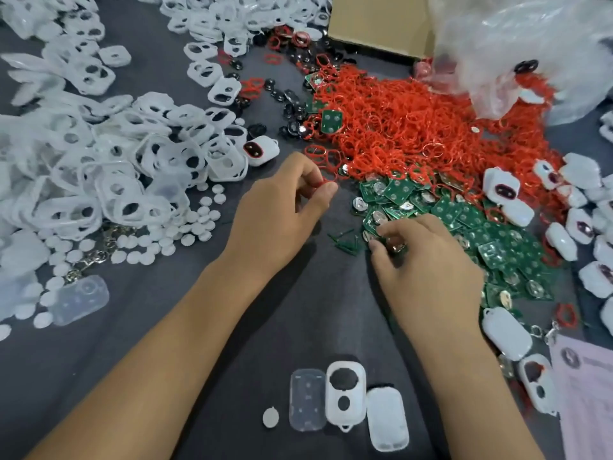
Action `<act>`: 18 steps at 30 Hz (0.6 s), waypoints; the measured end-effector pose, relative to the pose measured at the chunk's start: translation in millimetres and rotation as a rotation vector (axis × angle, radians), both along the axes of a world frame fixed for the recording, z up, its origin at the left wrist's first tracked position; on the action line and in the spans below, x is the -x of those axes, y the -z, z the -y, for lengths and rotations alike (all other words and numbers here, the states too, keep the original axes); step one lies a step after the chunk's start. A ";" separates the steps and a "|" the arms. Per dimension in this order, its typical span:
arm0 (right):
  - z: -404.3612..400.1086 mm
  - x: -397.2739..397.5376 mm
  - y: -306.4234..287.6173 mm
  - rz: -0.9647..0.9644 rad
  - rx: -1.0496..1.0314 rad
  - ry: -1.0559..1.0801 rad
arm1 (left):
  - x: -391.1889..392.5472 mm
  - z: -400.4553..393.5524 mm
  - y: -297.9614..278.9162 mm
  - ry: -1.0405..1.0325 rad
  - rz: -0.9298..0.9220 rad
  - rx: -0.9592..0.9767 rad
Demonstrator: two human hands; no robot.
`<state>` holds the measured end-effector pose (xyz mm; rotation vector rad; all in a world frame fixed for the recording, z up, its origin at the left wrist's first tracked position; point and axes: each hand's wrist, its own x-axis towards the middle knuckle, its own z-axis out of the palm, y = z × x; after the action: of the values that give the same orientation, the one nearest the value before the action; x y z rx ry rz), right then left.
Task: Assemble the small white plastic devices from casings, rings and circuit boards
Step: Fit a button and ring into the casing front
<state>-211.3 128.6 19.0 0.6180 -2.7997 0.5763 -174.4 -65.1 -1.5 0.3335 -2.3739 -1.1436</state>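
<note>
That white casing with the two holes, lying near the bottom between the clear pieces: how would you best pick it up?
Probably by its long sides, from above. The white casing lies flat on the dark cloth, so thumb and finger can pinch across its narrow width near the middle. A clear cover and a frosted cover sit close on either side, so tight room there; hooking a fingertip in the large upper hole may be easier.

A dark grey cloth surface [298, 327] is spread across the whole view. A brown cardboard box [378, 24] is set at its far edge, and a pale printed sheet [587, 393] is laid at the near right corner.
</note>
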 end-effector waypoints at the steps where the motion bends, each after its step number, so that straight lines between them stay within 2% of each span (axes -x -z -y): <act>1: -0.9 0.8 0.8 -0.006 0.011 -0.005 | -0.2 -0.3 0.3 0.003 0.001 -0.010; 9: -6.9 12.7 4.7 0.008 0.072 -0.052 | 0.6 -1.6 1.2 0.003 0.032 0.032; 14: -1.7 12.5 4.2 0.041 -0.109 -0.132 | -0.4 -1.0 -0.4 -0.001 0.020 0.056; 18: -8.1 12.1 2.9 0.043 -0.096 -0.182 | 0.1 -0.1 2.7 0.012 0.009 0.065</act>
<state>-223.4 136.7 16.0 0.8976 -2.8438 0.4951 -174.5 -65.0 -4.2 0.3029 -2.4185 -1.0696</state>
